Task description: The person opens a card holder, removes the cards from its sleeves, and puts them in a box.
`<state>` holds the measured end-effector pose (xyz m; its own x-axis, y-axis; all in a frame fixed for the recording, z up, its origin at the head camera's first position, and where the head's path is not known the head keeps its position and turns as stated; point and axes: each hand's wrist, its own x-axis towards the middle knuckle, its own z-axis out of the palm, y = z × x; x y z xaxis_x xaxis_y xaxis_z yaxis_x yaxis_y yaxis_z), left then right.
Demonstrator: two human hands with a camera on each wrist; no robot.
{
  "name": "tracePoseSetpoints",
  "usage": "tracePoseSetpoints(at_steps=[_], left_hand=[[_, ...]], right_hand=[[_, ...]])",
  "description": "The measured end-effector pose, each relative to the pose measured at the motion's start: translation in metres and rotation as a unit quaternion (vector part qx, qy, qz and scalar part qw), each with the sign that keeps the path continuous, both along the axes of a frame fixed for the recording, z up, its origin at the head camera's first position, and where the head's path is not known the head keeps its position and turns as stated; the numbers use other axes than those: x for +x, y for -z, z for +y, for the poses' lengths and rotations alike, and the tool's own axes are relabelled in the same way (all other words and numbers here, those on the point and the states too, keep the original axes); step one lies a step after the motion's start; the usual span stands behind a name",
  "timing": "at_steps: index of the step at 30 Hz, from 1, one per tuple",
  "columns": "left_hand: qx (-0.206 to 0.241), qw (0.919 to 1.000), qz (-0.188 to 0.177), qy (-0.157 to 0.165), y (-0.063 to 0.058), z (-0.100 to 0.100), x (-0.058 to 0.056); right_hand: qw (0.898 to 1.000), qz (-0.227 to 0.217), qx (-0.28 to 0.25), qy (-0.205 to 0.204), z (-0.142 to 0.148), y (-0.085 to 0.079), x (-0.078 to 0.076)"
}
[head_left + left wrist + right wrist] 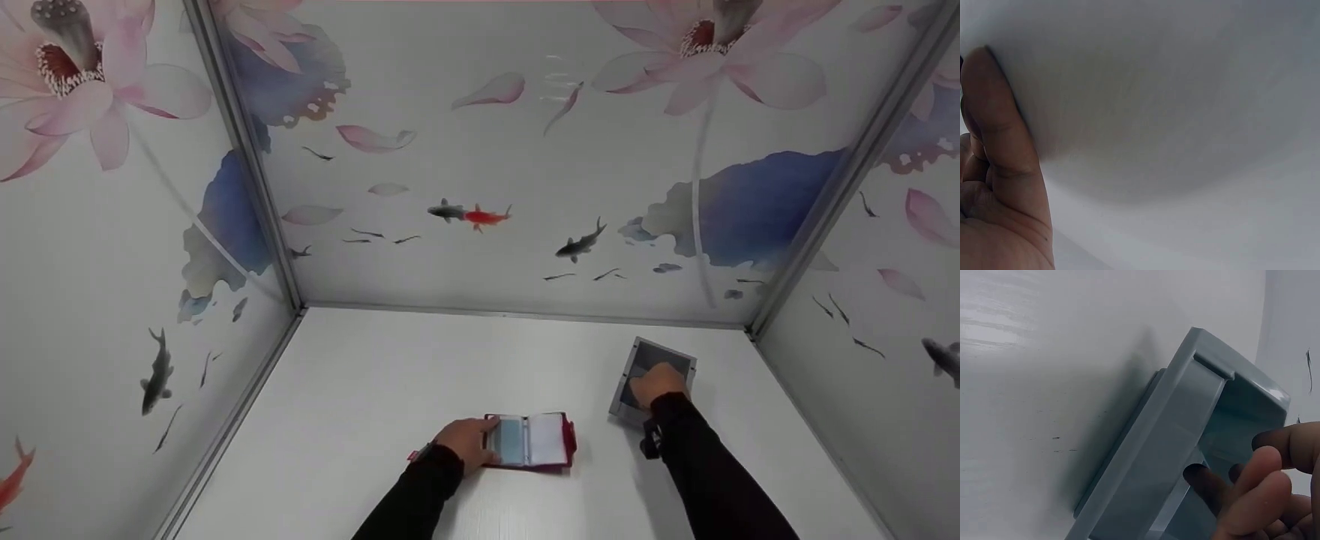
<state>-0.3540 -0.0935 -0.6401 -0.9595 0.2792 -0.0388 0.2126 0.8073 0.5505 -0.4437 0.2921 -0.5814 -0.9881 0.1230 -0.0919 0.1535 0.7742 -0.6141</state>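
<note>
Binder [545,441], red, lies spread open at the near middle of the white table [375,390], pale blue on its left side, white on its right. Left hand [463,444] grips its left edge, fingers clamped there. Farther right sits a grey box [1157,455]; right hand [660,384] reaches in, fingers bent and apart; whether they touch it, I cannot tell.

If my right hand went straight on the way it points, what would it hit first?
Likely the inside of the gray box; your right hand reaches into it, but depth is unclear.
</note>
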Motion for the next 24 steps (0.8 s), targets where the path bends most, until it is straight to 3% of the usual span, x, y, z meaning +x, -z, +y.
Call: tracePoseSetpoints(at_steps=[7,12,16,24], left_hand=[[-0.005,1.0000,-0.003,0.000,0.000,0.001,-0.001],[-0.018,0.9998,0.003,-0.001,0.005,0.001,-0.004],[-0.025,0.9996,0.011,0.006,0.007,0.000,-0.006],[-0.023,0.9997,-0.008,-0.002,-0.012,0.003,0.004]], right_hand=[[1.000,-0.009,0.006,-0.012,0.001,0.002,0.002],[0.999,0.034,0.027,-0.012,0.002,0.003,0.007],[0.997,0.071,0.014,0.008,-0.003,-0.002,0.013],[0.990,0.127,-0.032,0.043,-0.024,-0.021,0.035]])
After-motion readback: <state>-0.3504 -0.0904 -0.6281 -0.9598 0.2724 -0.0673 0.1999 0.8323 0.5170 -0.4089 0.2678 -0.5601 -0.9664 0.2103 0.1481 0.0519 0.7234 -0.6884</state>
